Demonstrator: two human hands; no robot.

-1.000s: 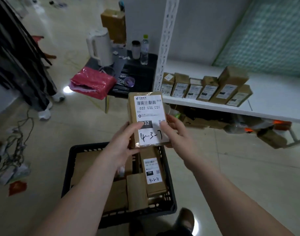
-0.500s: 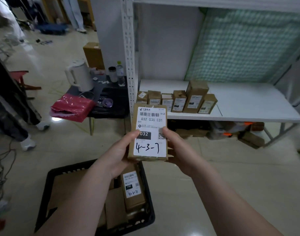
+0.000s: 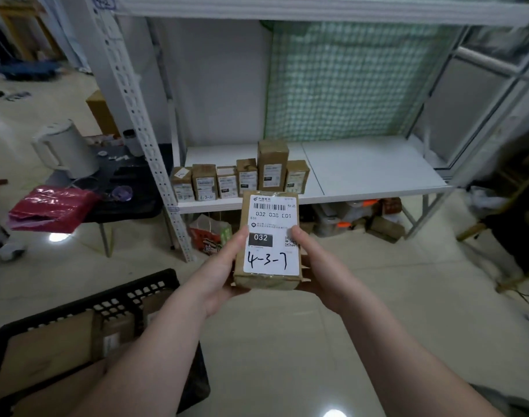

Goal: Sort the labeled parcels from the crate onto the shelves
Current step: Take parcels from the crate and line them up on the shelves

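Both hands hold up a brown parcel (image 3: 267, 242) with a white label reading 4-3-7. My left hand (image 3: 219, 267) grips its left side, thumb on the label. My right hand (image 3: 319, 263) grips the right side the same way. The parcel hangs in front of the white shelf (image 3: 371, 173), just below its front edge. On that shelf's left part stands a row of several labeled parcels (image 3: 240, 177), one taller than the rest. The black crate (image 3: 86, 308) sits on the floor at lower left with more brown parcels inside.
A perforated white shelf post (image 3: 143, 127) rises left of the parcels. Left of it a dark low table carries a white kettle (image 3: 62, 152) and a red bag (image 3: 49, 207). Boxes and bags lie under the shelf. A dark chair (image 3: 516, 212) stands at right.
The view has risen and swung right towards the shelf, which looks closer. The crate has slid to the lower left of view. Both hands keep the same hold on the parcel.
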